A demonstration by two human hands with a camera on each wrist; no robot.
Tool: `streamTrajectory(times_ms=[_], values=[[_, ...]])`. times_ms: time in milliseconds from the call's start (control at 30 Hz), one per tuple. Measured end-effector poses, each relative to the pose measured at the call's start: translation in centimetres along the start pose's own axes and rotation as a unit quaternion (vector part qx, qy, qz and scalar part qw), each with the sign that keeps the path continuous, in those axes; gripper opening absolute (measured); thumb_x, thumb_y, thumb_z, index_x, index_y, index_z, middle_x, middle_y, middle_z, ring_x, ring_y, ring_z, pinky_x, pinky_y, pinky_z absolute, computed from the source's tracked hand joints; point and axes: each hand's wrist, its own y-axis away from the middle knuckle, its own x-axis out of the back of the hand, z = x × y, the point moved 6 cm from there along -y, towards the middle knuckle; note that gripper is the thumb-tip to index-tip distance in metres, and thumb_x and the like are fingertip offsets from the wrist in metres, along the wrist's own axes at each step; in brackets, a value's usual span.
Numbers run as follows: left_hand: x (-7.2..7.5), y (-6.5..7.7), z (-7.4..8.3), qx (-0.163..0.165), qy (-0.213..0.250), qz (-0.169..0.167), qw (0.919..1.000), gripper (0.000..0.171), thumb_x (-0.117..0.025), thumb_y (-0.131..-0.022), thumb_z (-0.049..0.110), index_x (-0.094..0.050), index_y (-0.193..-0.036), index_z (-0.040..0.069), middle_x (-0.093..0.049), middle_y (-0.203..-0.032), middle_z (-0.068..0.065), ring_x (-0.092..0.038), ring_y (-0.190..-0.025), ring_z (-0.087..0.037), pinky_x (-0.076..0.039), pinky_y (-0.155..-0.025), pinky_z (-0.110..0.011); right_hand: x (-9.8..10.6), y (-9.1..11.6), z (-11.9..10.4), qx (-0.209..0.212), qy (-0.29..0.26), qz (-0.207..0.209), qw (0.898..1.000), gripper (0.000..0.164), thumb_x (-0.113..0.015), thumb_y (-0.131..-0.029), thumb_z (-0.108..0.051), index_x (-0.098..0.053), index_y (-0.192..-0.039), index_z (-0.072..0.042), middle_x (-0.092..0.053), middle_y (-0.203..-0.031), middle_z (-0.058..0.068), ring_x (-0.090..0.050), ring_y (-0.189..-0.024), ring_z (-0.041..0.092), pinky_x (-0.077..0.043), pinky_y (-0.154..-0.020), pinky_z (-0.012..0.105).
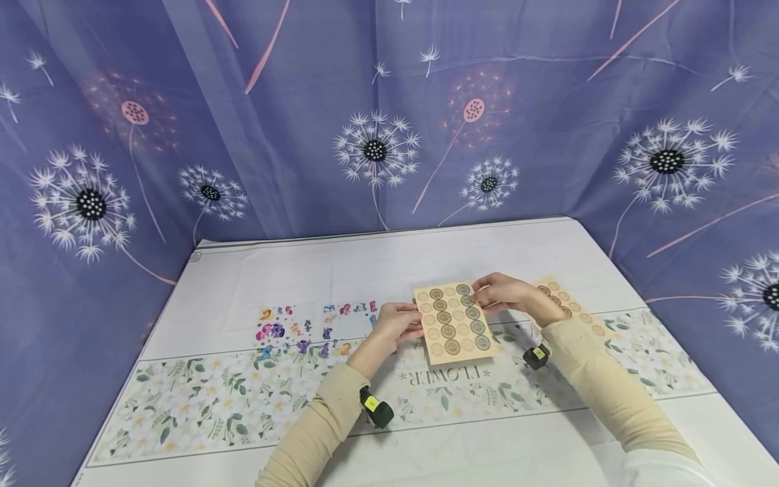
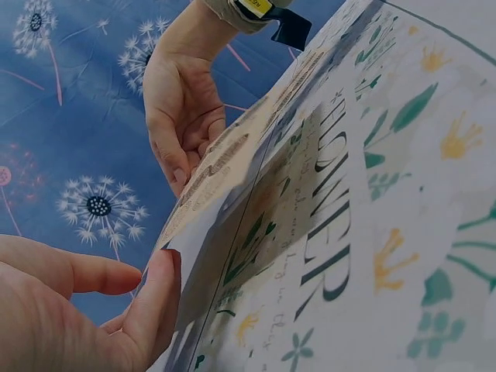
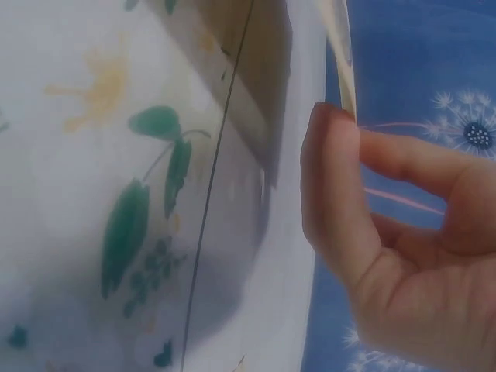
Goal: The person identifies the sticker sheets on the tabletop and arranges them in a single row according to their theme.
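Note:
A tan sticker sheet (image 1: 453,323) with columns of round printed labels is held up off the table, between both hands. My left hand (image 1: 392,326) pinches its left edge between thumb and fingers. At the upper right edge, my right hand (image 1: 510,295) grips the sheet with thumb and fingertips. The left wrist view shows the sheet (image 2: 213,178) nearly edge-on, its shadow falling on the cloth. Only a narrow strip of the sheet (image 3: 346,74) appears above the fingers in the right wrist view.
A similar tan sheet (image 1: 578,314) lies right, partly behind the right forearm. Two clear sheets with colourful pony stickers, one at far left (image 1: 282,325) and one beside it (image 1: 328,331), lie left. The white tablecloth (image 1: 389,264) has a floral band; a purple dandelion curtain (image 1: 292,135) surrounds the table.

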Motion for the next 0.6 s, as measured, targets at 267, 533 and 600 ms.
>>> streamTrajectory(times_ms=[267,533,600], values=[[0.5,-0.3,0.3,0.006,0.009,0.006,0.9999,0.032,-0.061,-0.090,0.001,-0.061,-0.122,-0.002,-0.068,-0.096,-0.015,-0.065,-0.069,-0.013,-0.062,-0.077,-0.028,-0.3,-0.4,-0.2,0.005,-0.004,-0.001,1.000,0.038,-0.051,-0.095,-0.005,-0.045,-0.127,0.015,-0.067,-0.082,-0.002,-0.065,-0.074,0.006,-0.061,-0.074,0.022],[1.1,-0.5,0.4,0.009,0.016,0.011,0.9998,0.030,-0.062,-0.088,0.001,-0.061,-0.118,-0.004,-0.070,-0.090,-0.014,-0.067,-0.066,-0.013,-0.062,-0.075,-0.028,-0.6,-0.7,-0.6,0.014,-0.003,-0.006,1.000,0.044,-0.049,-0.096,-0.008,-0.041,-0.133,0.016,-0.068,-0.087,-0.001,-0.066,-0.079,0.008,-0.060,-0.079,0.023],[1.3,-0.5,0.4,0.007,0.016,0.010,0.9998,0.030,-0.059,-0.090,0.001,-0.060,-0.119,-0.005,-0.070,-0.090,-0.014,-0.067,-0.066,-0.013,-0.062,-0.075,-0.028,-0.7,-0.8,-0.7,0.014,-0.002,-0.007,1.000,0.046,-0.050,-0.096,-0.009,-0.040,-0.135,0.015,-0.068,-0.088,-0.001,-0.066,-0.080,0.009,-0.060,-0.080,0.025]])
